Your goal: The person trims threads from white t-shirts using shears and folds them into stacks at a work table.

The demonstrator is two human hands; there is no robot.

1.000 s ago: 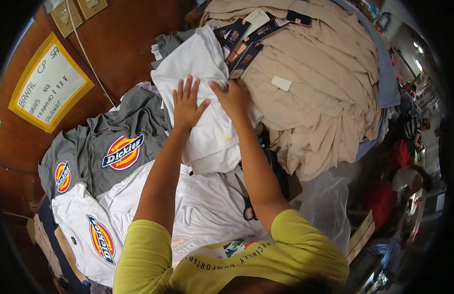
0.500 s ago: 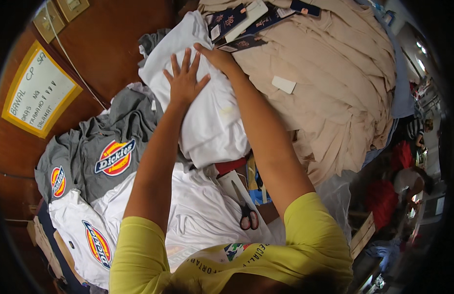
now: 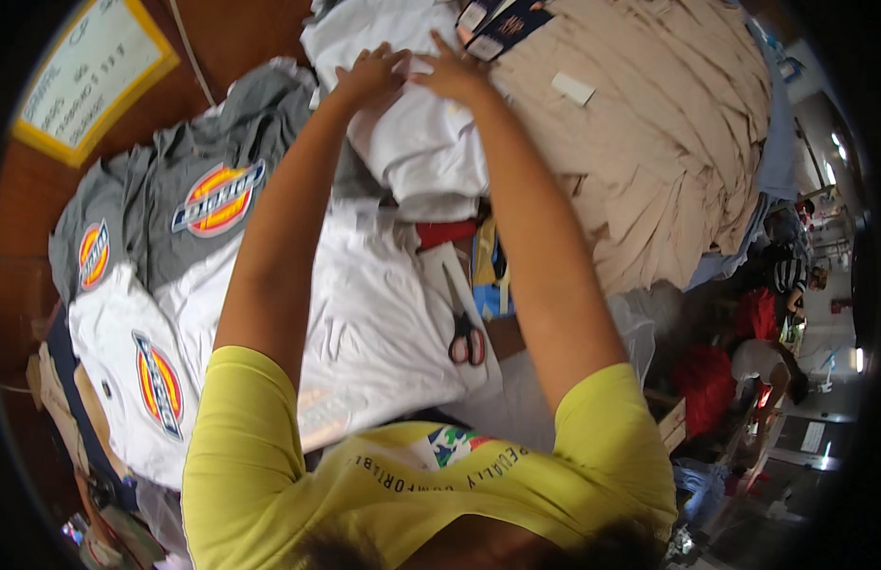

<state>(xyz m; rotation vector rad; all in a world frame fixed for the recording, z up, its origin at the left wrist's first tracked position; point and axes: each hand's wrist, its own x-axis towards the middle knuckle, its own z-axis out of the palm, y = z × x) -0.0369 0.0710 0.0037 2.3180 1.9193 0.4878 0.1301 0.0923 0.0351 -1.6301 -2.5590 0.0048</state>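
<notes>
Both my arms reach forward over a white folded garment [image 3: 426,157] at the top middle. On it lies my left hand [image 3: 374,78], its fingers pointing right and slightly blurred. My right hand [image 3: 452,74] rests beside it on the same white cloth, fingers apart, the two hands nearly touching. Neither hand appears to grip the cloth. Dark hang tags [image 3: 505,27] lie just beyond my right hand, on a large heap of beige cloth [image 3: 649,142].
Grey shirts [image 3: 165,180] and white shirts [image 3: 383,313] with colourful oval prints lie at left and in the middle. Black-and-red scissors [image 3: 466,342] rest on a pale strip near my right forearm. A yellow-framed sign [image 3: 94,81] hangs on the brown panel. People sit far right.
My hands have come together on the white garment; the left has shifted right and its fingers are less spread. The whole view has tilted, with things appearing higher.
</notes>
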